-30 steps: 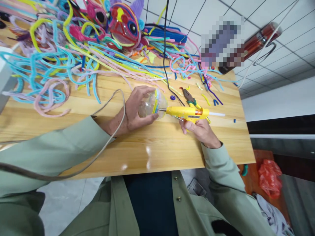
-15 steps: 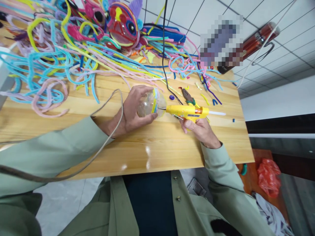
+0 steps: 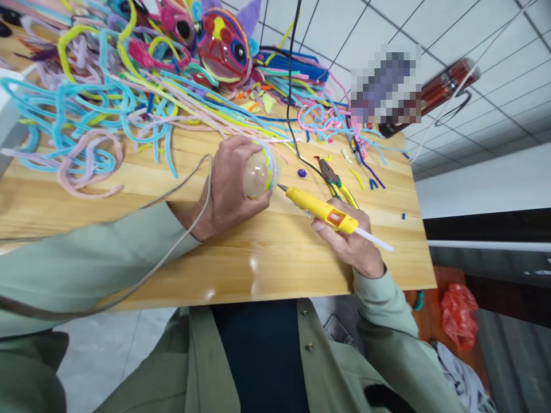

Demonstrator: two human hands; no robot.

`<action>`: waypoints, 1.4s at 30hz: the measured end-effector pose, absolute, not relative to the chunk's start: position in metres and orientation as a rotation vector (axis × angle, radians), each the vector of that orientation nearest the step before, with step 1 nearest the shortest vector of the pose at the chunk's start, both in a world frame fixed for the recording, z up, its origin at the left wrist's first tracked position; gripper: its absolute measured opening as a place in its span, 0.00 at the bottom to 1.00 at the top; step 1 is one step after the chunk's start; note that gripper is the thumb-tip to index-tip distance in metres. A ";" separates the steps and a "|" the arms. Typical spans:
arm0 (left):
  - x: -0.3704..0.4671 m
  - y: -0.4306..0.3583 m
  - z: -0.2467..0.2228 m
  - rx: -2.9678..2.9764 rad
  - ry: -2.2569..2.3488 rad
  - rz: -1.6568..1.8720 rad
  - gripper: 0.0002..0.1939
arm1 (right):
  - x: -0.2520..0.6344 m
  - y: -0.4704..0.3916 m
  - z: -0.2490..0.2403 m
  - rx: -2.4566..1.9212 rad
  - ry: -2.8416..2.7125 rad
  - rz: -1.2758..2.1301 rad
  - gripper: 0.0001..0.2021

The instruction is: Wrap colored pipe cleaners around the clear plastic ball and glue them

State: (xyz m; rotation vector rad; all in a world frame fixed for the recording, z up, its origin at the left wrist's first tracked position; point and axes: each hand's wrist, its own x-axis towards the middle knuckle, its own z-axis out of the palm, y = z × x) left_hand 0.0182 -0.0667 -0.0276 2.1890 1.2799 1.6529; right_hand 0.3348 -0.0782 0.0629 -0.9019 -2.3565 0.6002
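A clear plastic ball [image 3: 256, 176] with yellow and blue pipe cleaner strips round its middle is gripped in my left hand [image 3: 228, 186], thumb below and fingers above. My right hand [image 3: 350, 238] is wrapped round a yellow glue gun [image 3: 314, 206], whose white glue stick pokes out of the back. The gun's metal tip points up and left, close to the ball's right side. Whether tip and ball touch is hard to tell. Behind the gun lie pliers [image 3: 333, 178] with yellow and green handles.
Pipe cleaners [image 3: 86, 109] are heaped along the back left, beside a decorated ball with a face [image 3: 226, 49]. A black cable [image 3: 290, 86] hangs down to the table [image 3: 193, 275]. A grey cord [image 3: 183, 252] crosses my left arm. A red flask [image 3: 447, 80] stands behind the table.
My right hand has moved down, tilting the glue gun so its rear end is lower and its tip points up-left. The ball has turned slightly in my left hand.
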 end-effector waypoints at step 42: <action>0.019 -0.069 -0.021 2.465 1.436 1.531 0.37 | 0.337 -0.075 0.055 -0.851 -2.462 0.399 0.09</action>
